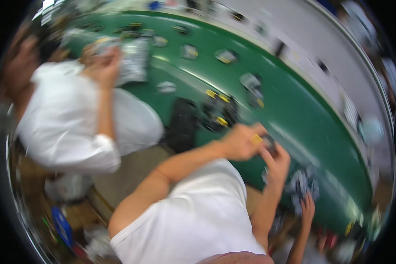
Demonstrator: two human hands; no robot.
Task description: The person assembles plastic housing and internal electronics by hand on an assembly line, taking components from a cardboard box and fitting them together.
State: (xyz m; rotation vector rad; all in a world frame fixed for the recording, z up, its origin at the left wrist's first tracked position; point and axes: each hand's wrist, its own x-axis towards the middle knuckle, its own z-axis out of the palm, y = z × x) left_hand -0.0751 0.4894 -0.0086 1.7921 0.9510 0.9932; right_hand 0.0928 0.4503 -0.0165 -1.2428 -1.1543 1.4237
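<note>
My left hand (242,141) and my right hand (277,163) meet over the near edge of the green table, fingers closed on a small dark piece (269,141) with a yellow patch. Motion blur and my fingers hide its exact kind. Just beyond my left hand lies a cluster of black pieces with yellow tags (219,110), looking like coiled cables. Beside that cluster, to the left, a black box-like object (182,124) stands at the table edge. Past my hands lies a grey packet with a yellow mark (252,88).
A co-worker in white (70,119) sits at left, handling something by a silvery bag (135,59). More small packets (226,56) dot the green table (312,127). At lower right, another person's hand (308,209) touches a grey pile (302,185).
</note>
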